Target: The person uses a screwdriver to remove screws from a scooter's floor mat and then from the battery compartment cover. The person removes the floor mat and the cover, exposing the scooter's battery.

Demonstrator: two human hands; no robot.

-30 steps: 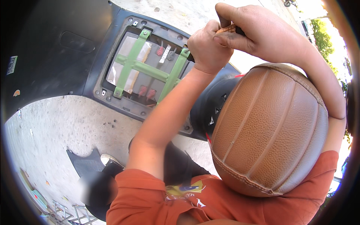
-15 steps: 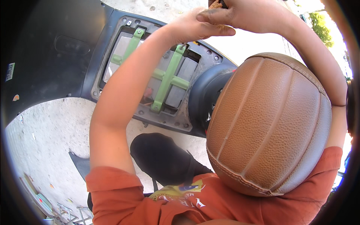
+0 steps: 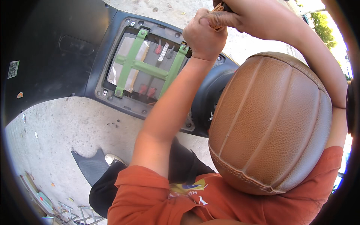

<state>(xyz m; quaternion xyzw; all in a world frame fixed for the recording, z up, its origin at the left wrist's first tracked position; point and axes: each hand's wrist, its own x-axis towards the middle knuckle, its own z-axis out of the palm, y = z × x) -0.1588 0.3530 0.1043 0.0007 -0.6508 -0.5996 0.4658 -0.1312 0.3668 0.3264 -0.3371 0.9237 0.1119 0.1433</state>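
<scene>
Two hands are meeting at the top of the view, above an opened black scooter body (image 3: 67, 48). The left hand (image 3: 204, 35) is curling into a fist, fingers together, and the right hand (image 3: 255, 18) is closing over it from the right. Between them a thin brownish tool or handle (image 3: 218, 7) is showing; only its short end is poking out at the top of the knuckles, the rest being hidden inside the grip, so what it is cannot be told. Both hands are clamping on it. Just below the left fist, the battery bay (image 3: 146, 71) is lying open, crossed by green straps (image 3: 144, 67), with red terminal caps (image 3: 147, 90) near its lower edge. A brown leather seat (image 3: 270, 123) is filling the right side, under the right forearm.
</scene>
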